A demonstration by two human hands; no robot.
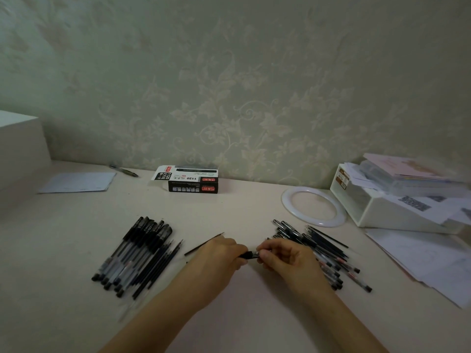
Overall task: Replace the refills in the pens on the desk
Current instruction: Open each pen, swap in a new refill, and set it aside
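Both of my hands meet over the middle of the desk on one black pen (249,255). My left hand (219,256) grips its dark end, and my right hand (283,258) pinches the clear barrel end. A thin black refill (204,243) sticks out up and to the left from behind my left hand. A row of capped black pens and loose refills (135,256) lies to the left. Another heap of pens and refills (323,248) lies to the right, partly hidden by my right hand.
A black refill box (193,182) stands at the back by the wall. A white ring (313,210), a white organiser (387,210) and loose papers (420,261) fill the right side. A paper sheet (79,182) and a single pen (124,170) lie back left.
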